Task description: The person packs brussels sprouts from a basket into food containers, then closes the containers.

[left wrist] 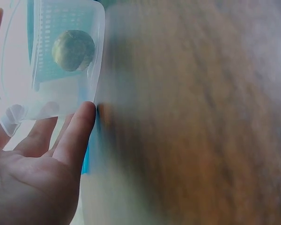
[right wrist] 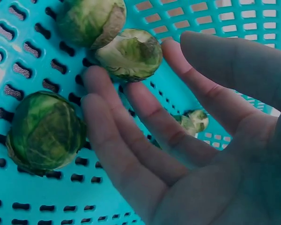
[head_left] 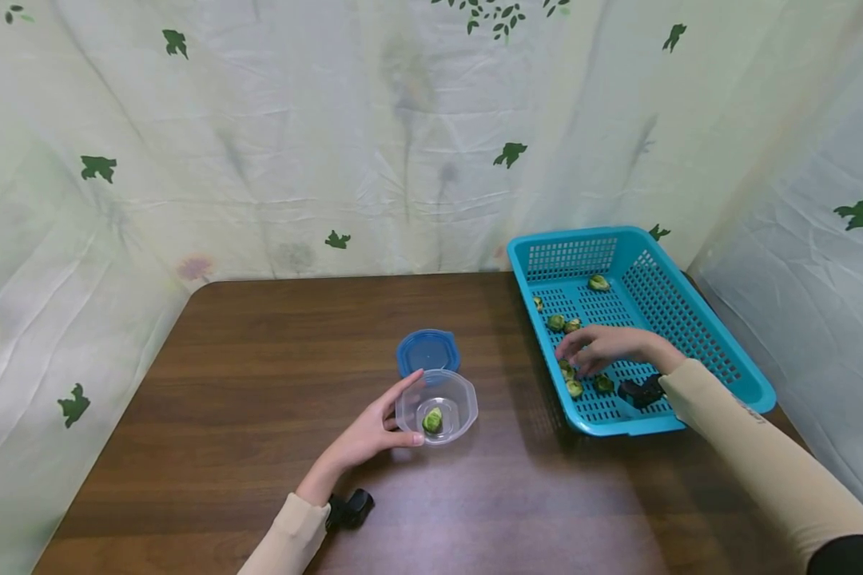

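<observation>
My left hand (head_left: 370, 431) holds a clear plastic container (head_left: 462, 403) from its left side, thumb at the near edge and fingers along the far side. Inside it lies one green Brussels sprout (head_left: 433, 420), seen through the wall in the left wrist view. My right hand (head_left: 607, 349) reaches down into a blue basket (head_left: 662, 295), fingers extended. In the right wrist view its fingertips are at a Brussels sprout (right wrist: 131, 55) with a browned edge; the thumb stands apart. Another sprout (right wrist: 46, 131) lies beside the fingers.
A blue lid (head_left: 427, 351) lies on the brown wooden table (head_left: 295, 343) just behind the container. More sprouts lie in the basket, one (head_left: 598, 283) near its far end. A pale curtain (head_left: 316, 144) with leaf prints hangs behind the table.
</observation>
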`<state>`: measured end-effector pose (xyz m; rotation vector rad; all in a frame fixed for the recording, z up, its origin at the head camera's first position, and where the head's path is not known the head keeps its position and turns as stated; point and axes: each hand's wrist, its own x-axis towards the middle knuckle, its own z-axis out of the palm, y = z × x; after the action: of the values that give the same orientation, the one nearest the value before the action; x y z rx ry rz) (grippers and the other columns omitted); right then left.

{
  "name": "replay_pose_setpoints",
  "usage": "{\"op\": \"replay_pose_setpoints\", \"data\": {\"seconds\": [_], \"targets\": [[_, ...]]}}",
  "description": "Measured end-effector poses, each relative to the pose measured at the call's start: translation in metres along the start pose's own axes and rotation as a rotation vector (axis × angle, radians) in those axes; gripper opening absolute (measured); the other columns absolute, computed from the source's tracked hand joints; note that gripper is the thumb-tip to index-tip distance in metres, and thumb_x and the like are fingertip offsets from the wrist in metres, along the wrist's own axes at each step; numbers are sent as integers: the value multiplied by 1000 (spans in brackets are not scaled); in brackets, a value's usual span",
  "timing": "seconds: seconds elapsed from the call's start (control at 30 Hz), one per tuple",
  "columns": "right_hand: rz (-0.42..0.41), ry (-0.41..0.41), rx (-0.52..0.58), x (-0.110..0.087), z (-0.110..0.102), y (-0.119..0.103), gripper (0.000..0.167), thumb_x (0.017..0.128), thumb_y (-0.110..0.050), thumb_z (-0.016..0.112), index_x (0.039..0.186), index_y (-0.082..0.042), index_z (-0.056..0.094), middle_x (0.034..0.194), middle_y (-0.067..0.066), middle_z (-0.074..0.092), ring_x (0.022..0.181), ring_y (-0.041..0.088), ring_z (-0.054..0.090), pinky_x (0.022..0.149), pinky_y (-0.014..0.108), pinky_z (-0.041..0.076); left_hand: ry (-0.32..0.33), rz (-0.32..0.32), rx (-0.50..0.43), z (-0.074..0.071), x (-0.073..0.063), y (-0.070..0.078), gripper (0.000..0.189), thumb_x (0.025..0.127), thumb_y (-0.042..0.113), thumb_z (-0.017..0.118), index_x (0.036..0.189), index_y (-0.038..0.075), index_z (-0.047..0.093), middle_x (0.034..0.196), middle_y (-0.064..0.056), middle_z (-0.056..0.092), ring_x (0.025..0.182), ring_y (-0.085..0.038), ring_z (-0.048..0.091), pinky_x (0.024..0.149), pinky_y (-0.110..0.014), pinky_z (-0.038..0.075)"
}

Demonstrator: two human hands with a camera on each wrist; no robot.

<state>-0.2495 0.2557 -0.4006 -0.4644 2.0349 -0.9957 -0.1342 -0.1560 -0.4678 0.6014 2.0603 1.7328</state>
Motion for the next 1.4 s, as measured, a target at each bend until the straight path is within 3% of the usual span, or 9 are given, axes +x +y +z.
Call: {"op": "replay_pose_setpoints", "data": {"seconds": [0.53,0.73,1.13,1.4], "targets": [[-23,32,25,6,1,-1,23,91,1,49,112,6,56,90,11,53,81,24,55,78,41,52,1,-6,7,0,0,4,85,85,11,73,153,22,22,154,-13,25,136,-35,30,100,-44,40],[-47,70,36,4,2,-1,23,92,-1,51,114,7,55,95,13,53,80,24,54,76,41,51,-1,-8,1,0,0,3,86,85,9,72,153,21,22,155,-13,24,135,-35,31,100,-45,40],[-117,142,33,-5,-2,-5,25,95,-3,51,118,6,51,91,16,58,81,34,54,74,47,50,-4,-5,5,0,0,3,86,85,11,73,154,20,21,154,-13,24,135,-36,31,99,-44,41],[-149,196,101,-15,-6,-13,26,97,-9,54,119,6,50,99,21,58,95,48,56,85,55,48,-2,-13,11,0,0,4,86,85,12,73,153,20,22,155,-13,24,135,-36,32,100,-45,41]]}}
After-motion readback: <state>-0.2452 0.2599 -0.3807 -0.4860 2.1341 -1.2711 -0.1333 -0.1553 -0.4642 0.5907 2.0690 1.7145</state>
